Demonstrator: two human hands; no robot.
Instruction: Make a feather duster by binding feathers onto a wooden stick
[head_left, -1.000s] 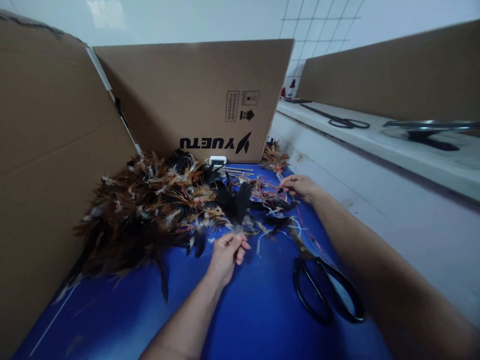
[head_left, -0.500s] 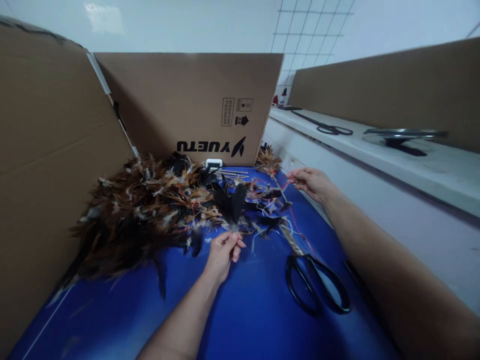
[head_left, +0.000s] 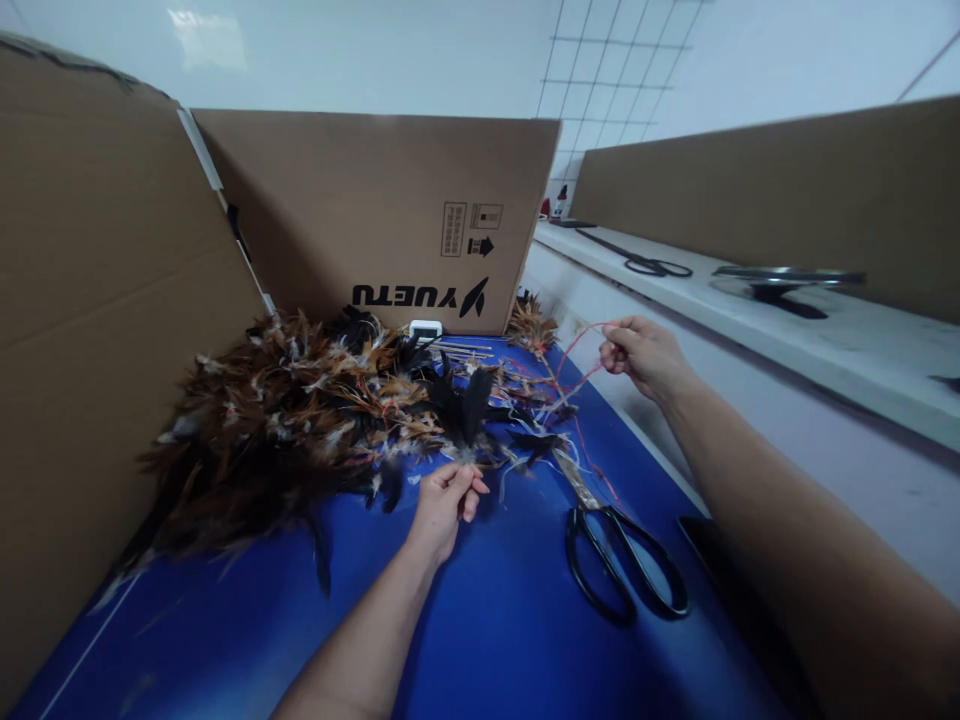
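Observation:
My left hand point(head_left: 448, 505) pinches the base of a small bunch of black feathers point(head_left: 463, 405), whose tips fan upward over the blue table. Off to the right, my right hand point(head_left: 641, 352) is closed on red string point(head_left: 571, 345), which loops from the fingers down toward loose strands. Just below the strands lie large scissors point(head_left: 626, 560) with black handles, their blades pointing away and partly under dark feathers. A big heap of brown and black feathers point(head_left: 277, 420), tied here and there with red, spreads to the left of my left hand.
Cardboard panels point(head_left: 322, 200) stand behind and at the left. A small white device point(head_left: 426, 329) and thin sticks point(head_left: 465, 350) lie at the back, near a brown feather bunch point(head_left: 531, 325). Along the right runs a white ledge point(head_left: 705, 300) holding another pair of scissors point(head_left: 656, 267).
My right hand has moved right and a little up, drawing the red string into a raised loop. My left hand stays in place on the black feathers.

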